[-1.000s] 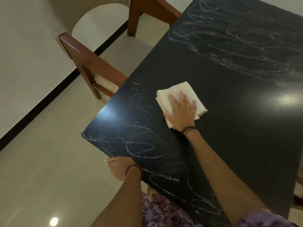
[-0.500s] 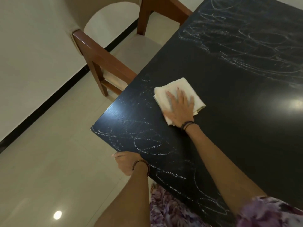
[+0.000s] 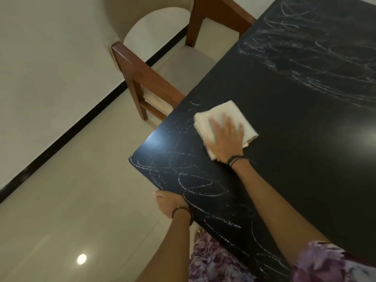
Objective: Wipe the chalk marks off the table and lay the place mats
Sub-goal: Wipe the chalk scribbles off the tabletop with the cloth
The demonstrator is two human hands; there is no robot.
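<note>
A black table (image 3: 305, 169) carries white chalk marks. One patch of scribbles (image 3: 195, 180) lies by the near left corner, and a bigger smeared patch (image 3: 317, 55) lies far right. My right hand (image 3: 225, 139) presses flat, fingers spread, on a folded white cloth (image 3: 209, 117) lying on the tabletop close to the left edge. My left hand (image 3: 168, 204) grips the near table edge, its fingers hidden under the top. No place mats are in view.
A wooden chair (image 3: 142, 78) with a cream seat (image 3: 189, 58) stands tucked against the table's left side. Glossy beige floor tiles (image 3: 71, 200) spread to the left, up to a wall with a black skirting (image 3: 81, 123).
My right hand has slid the cloth a little toward the table's left edge and near corner. The faint marks there look more smeared. My left hand stays on the edge.
</note>
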